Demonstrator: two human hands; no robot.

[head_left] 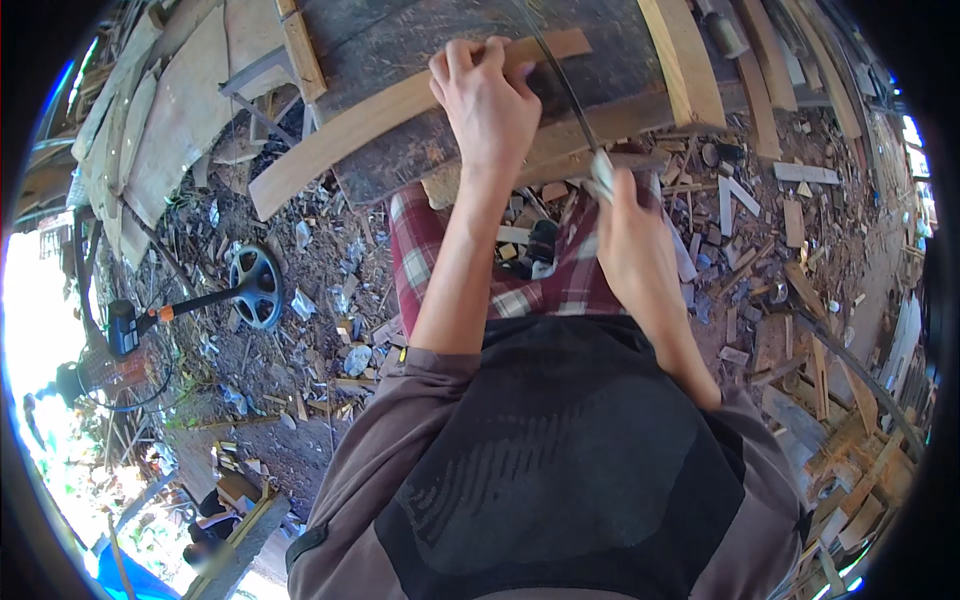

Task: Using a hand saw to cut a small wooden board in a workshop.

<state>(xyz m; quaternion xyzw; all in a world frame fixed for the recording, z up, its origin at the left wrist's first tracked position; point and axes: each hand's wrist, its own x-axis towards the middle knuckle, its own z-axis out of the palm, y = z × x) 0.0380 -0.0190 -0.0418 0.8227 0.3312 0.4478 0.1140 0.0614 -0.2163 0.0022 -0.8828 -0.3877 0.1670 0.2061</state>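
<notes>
A flat wooden plank (345,140) lies slanting across the dark workbench (375,45), its lower left end jutting past the bench edge. My left hand (487,100) grips the plank near its right end, fingers curled over the far edge. In my right hand (633,235) is a saw (566,82), held by its pale handle, the fingers wrapped round it. Its thin dark blade runs up and away, crossing the plank just right of my left hand. The right hand is slightly blurred. How deep the blade sits in the wood I cannot tell.
A thick pale beam (685,60) lies on the bench to the right, with more boards (765,90) beyond it. Wood offcuts and scraps litter the ground on both sides. At left stands a black spoked disc (257,285) on a shaft. Large sheets (180,120) lean behind it.
</notes>
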